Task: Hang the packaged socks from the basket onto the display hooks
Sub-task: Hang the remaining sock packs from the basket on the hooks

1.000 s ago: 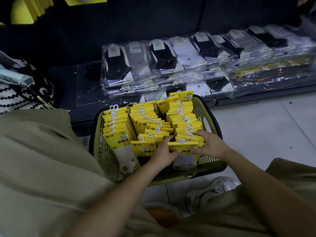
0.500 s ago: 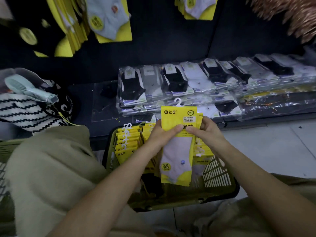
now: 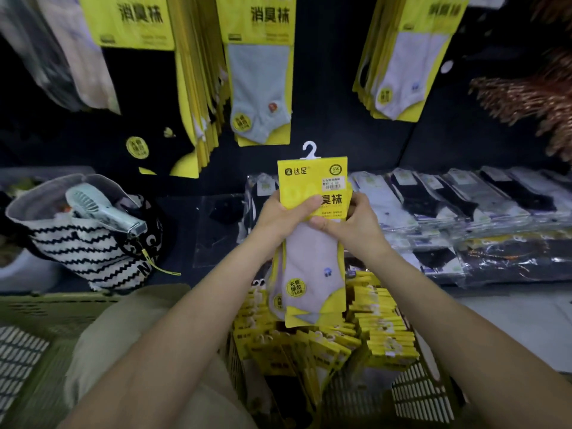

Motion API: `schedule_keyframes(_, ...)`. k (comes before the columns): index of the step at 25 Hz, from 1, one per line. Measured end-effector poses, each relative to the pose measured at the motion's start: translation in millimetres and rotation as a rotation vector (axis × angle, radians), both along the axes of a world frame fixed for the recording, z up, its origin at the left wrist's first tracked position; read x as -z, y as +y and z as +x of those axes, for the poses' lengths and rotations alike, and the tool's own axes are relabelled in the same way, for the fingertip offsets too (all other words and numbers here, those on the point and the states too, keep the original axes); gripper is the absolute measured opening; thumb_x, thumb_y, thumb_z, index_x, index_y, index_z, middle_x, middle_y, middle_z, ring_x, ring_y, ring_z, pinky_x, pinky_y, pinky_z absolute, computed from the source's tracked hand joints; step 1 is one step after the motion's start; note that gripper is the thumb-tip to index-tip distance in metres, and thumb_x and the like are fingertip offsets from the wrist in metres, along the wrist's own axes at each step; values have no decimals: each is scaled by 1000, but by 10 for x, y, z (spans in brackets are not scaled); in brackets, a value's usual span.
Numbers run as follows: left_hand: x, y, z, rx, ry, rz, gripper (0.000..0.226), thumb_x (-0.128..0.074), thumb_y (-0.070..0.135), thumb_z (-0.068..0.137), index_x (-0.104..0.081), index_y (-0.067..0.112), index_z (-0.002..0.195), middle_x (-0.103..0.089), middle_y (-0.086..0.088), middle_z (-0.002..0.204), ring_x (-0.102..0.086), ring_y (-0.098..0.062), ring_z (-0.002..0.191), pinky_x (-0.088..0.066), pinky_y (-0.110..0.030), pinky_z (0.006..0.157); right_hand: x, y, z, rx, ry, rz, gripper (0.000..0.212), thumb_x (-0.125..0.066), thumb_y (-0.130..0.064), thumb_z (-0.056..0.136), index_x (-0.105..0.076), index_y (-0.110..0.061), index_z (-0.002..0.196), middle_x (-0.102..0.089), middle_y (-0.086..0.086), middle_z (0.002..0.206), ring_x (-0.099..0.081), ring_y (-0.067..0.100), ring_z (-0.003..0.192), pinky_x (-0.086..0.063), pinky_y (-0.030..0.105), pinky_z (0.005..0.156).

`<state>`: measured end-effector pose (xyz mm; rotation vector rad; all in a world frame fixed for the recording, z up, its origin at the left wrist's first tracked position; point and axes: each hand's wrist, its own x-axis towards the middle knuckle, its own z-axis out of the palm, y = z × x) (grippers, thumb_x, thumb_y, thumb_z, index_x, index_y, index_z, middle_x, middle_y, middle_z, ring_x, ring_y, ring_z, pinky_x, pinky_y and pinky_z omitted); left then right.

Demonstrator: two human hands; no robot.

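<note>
Single head-worn wide-angle view.
Looks forward and down, close over the green slatted plastic basket [image 3: 418, 394], facing the dark display wall [image 3: 325, 72].

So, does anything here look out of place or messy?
Nothing damaged. A pale handheld fan pokes out of a striped bag at the left, hardly stock. In the basket, the front packs lean askew instead of standing in rows. The held pack looks straight.
</note>
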<state>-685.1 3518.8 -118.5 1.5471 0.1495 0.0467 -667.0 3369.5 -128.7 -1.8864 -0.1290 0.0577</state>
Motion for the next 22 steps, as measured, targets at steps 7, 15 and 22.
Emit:
schedule_keyframes(7, -287, 417, 104, 192, -112, 10, 55, -70, 9, 77, -49, 6, 127, -63, -14, 120, -62, -25, 109, -53, -39, 91, -379, 126, 237, -158, -23, 238, 34, -71, -43, 63, -63, -26, 92, -70, -2, 100, -67, 17, 95, -54, 37, 81)
schedule_keyframes(15, -831, 708, 269, 30, -201, 89, 55, -71, 20, 75, -48, 7, 123, -66, -7, 113, -64, -19, 103, -53, -32, 87, -920, 271, 488, -150, -163, 342, 35, -68, -35, 70, -58, -21, 100, -68, 6, 107, -65, 25, 102, -52, 46, 89)
schedule_keyframes(22, -1358, 1080, 175, -160, -359, 53, 52, -75, 37, 61, -56, 25, 108, -72, 10, 96, -69, -8, 89, -55, -23, 70, -1328, 482, 772, -82, -232, 435, 13, -47, -22, 97, -58, -28, 97, -65, 5, 112, -60, 29, 109, -51, 43, 85)
